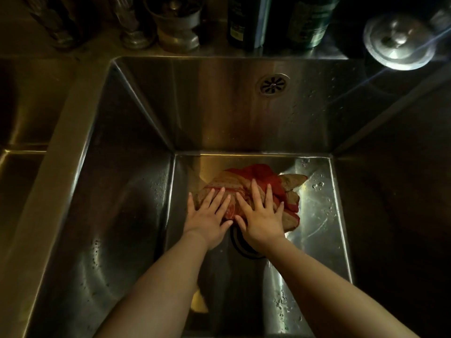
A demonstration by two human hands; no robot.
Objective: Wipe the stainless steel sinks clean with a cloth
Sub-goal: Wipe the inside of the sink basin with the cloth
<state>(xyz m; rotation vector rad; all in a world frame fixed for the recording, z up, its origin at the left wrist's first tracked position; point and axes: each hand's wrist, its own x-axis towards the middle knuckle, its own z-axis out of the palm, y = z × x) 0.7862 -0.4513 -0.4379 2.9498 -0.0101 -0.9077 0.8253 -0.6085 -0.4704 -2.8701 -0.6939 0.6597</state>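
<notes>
Down on the sink (136, 215) floor, left hand (207, 217) and right hand (262, 215), fingers spread, are pressing flat on the crumpled cloth (246, 176) lying beneath them.

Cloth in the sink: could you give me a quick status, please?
Left hand, right hand flat, pressing cloth. Cloth bunched on sink floor, by drain. Droplets at right.

Both hands flat on a bunched cloth (258, 181) deep in the steel sink (136, 167).
Left hand (207, 217) and right hand (262, 215) press side by side, fingers spread; the drain (240, 248) peeks out at the cloth's 6 o'clock, an overflow grille (272, 84) at 12 o'clock on the back wall.
</notes>
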